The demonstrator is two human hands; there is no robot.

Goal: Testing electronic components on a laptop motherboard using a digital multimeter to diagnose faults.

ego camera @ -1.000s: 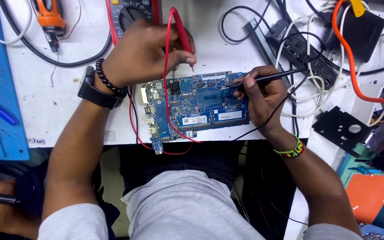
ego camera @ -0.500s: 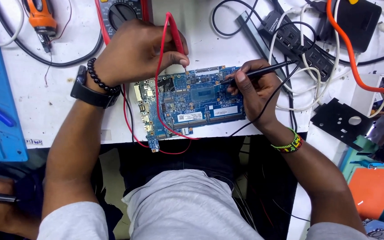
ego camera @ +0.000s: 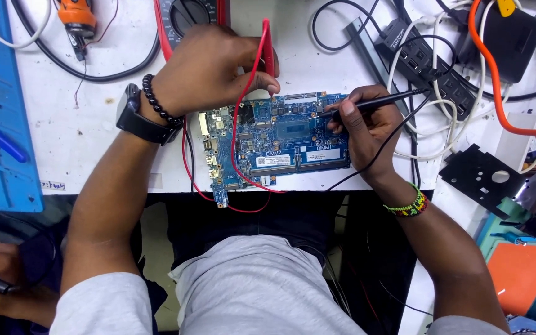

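Blue circuit board (ego camera: 277,139) lay flat at the table (ego camera: 82,130) edge — left hand (ego camera: 209,68) gripped red probe (ego camera: 268,46), right hand (ego camera: 367,124) gripped black probe (ego camera: 367,103), both tips on it.

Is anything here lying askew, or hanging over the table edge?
Yes. The blue circuit board lies slightly tilted, and its lower left corner hangs past the white table edge. The red lead wire loops across it. No damage shows.
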